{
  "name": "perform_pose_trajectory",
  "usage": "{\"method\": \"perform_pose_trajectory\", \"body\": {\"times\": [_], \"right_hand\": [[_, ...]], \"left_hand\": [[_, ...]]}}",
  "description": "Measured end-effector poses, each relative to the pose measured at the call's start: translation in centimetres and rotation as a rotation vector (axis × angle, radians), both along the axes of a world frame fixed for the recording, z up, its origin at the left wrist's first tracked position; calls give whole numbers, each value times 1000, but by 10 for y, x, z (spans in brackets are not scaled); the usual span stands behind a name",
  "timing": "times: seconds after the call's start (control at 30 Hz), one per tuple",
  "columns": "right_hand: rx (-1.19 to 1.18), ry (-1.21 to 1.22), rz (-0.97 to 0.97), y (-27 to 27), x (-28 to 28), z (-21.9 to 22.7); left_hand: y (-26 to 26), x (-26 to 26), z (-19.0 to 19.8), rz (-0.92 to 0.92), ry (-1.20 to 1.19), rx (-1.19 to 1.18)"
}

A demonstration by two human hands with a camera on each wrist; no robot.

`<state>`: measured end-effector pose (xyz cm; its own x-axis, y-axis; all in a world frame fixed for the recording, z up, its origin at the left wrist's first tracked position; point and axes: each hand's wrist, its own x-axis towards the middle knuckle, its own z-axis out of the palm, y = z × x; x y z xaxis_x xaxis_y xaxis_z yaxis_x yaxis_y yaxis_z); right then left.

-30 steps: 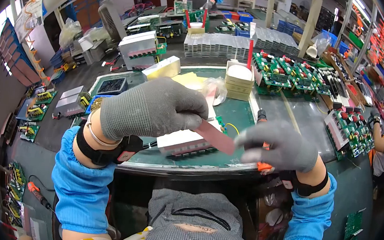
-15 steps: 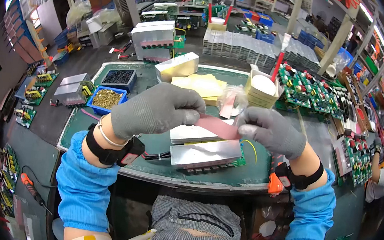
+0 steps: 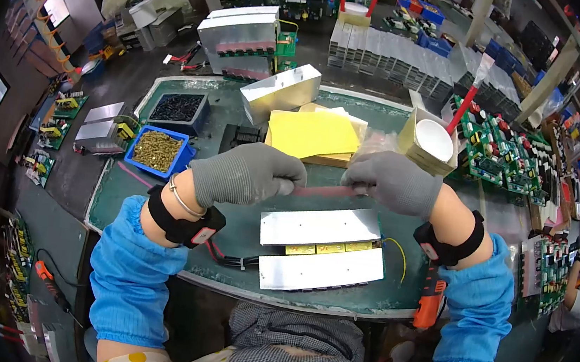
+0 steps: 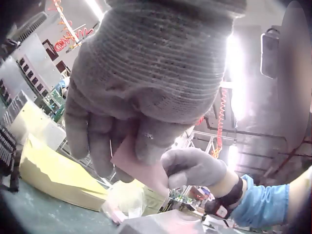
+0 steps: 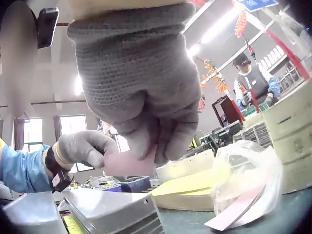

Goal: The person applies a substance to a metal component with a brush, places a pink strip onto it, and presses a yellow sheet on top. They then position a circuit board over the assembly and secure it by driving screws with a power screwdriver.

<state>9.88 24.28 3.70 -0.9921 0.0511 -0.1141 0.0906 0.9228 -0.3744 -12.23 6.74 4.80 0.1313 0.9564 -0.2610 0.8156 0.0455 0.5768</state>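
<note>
Both gloved hands hold one thin pink strip [image 3: 322,191] stretched level between them above the green mat. My left hand [image 3: 252,173] pinches its left end [image 4: 129,156]; my right hand [image 3: 389,181] pinches its right end [image 5: 129,163]. Below the strip lies a circuit board assembly with two silver metal plates [image 3: 320,227] [image 3: 322,268], a row of yellow parts [image 3: 329,247] between them, black wires at its left and a yellow wire [image 3: 399,252] at its right.
On the mat: a blue bin of brass screws [image 3: 157,151], a black bin [image 3: 177,108], yellow sheets [image 3: 312,134], a silver block [image 3: 279,93], a bag of pink strips [image 5: 243,187], a box holding a white tub [image 3: 433,143]. Orange screwdriver [image 3: 427,305] hangs at the table's front edge.
The strip has turned from a slant to level and both hands have lowered over the assembly. The view has tipped down, so both silver plates show in full.
</note>
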Motion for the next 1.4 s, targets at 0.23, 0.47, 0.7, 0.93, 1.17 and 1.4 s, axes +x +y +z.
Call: {"method": "perform_pose_trajectory", "body": {"times": [0.23,0.47,0.7,0.93,1.17,1.4], "right_hand": [[47,-189,41,-5,-3,5],[6,-190,101,-6,-2,4],[-33,-163,116,-12,1,5],[-48,-135,93,-16,8,9],[-171,118,-34,-10,41,22],[-229,100,-80,-27,48,9]], "left_hand": [[9,-4,-11,-118,16,-92],[5,0,-4,-165,-36,-73],[1,2,-14,-162,-69,-79],[-5,2,-19,-164,-41,-28],[-33,-15,-22,-63,-345,122],[-59,-5,-18,192,-518,-61]]}}
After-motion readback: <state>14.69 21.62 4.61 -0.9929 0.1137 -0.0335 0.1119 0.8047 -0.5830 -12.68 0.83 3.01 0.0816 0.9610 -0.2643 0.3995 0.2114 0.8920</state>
